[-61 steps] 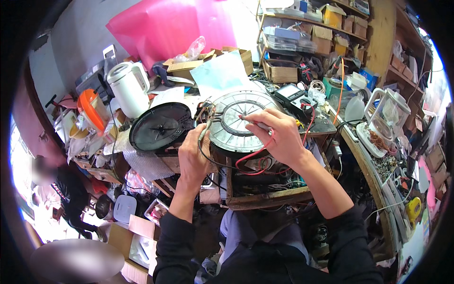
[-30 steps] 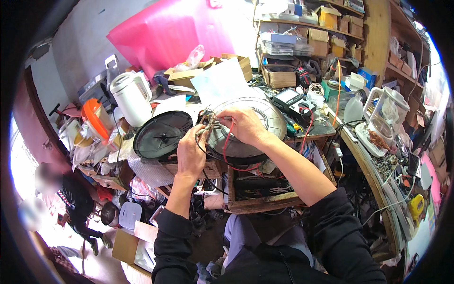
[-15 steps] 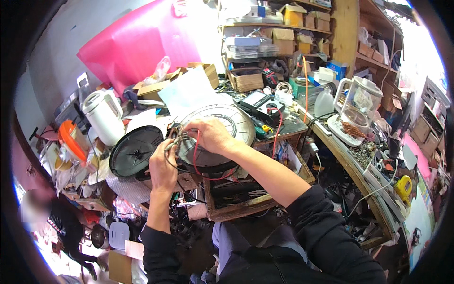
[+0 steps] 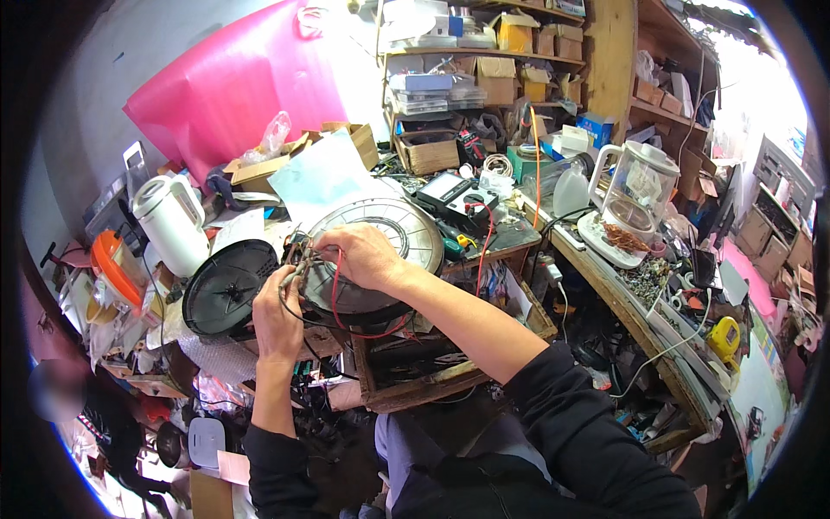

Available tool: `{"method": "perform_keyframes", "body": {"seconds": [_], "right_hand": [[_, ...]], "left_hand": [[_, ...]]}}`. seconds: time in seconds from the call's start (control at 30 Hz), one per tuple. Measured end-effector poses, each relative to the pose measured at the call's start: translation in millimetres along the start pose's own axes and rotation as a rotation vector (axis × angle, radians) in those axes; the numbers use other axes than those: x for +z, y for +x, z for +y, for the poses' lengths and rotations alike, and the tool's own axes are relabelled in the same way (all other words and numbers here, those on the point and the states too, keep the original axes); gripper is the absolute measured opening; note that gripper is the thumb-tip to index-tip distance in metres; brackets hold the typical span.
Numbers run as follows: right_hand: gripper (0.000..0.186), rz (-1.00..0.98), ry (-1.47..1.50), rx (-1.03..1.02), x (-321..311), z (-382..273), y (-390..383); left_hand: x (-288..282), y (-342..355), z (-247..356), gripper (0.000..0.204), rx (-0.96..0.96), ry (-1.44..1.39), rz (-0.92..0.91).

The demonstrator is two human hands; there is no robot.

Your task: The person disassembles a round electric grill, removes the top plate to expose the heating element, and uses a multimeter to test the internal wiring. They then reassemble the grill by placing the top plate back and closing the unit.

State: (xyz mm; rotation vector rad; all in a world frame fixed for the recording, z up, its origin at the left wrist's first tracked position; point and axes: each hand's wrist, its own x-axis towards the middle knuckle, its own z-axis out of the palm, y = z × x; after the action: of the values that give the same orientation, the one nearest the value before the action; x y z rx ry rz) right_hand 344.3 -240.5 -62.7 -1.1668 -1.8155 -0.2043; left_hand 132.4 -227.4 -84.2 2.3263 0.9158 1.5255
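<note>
My two hands meet over the front left of a round grey disc-shaped housing [image 4: 420,238]. Pinched in my right hand [image 4: 367,258] is a red test lead [image 4: 335,298], which loops down below the fingers. My left hand [image 4: 277,318], lower and to the left, is closed on a black test lead [image 4: 299,318]. Between the fingertips sits a small bundle of wires and parts [image 4: 296,249]; its details are too small to make out. A black round cover [image 4: 216,298] lies left of the hands. Behind the housing stands a multimeter [image 4: 456,199] with a red lead plugged in.
A white kettle [image 4: 169,223] stands at the left and a glass jug [image 4: 644,186] at the right. An open wooden drawer [image 4: 458,379] juts out below the housing. Green-handled pliers [image 4: 453,248] lie beside the multimeter. Shelves with boxes [image 4: 497,82] rise behind.
The whole view has shifted, so the bench sits slightly further left. My hands stay together at the wire bundle, with little visible change in their grips.
</note>
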Motion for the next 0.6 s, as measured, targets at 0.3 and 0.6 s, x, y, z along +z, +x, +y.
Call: {"method": "perform_keyframes", "body": {"seconds": [0.3,0.6], "right_hand": [[0.016,-0.040,-0.070,0.047,-3.3,-1.6,0.7],[0.016,-0.027,-0.076,-0.003,-0.2,-0.8,1.0]], "left_hand": [[-1.1,-1.0,4.6,0.019,-0.073,-0.034,-0.020],[-2.9,-2.4,5.9,0.020,-0.084,-0.037,-0.019]]}}
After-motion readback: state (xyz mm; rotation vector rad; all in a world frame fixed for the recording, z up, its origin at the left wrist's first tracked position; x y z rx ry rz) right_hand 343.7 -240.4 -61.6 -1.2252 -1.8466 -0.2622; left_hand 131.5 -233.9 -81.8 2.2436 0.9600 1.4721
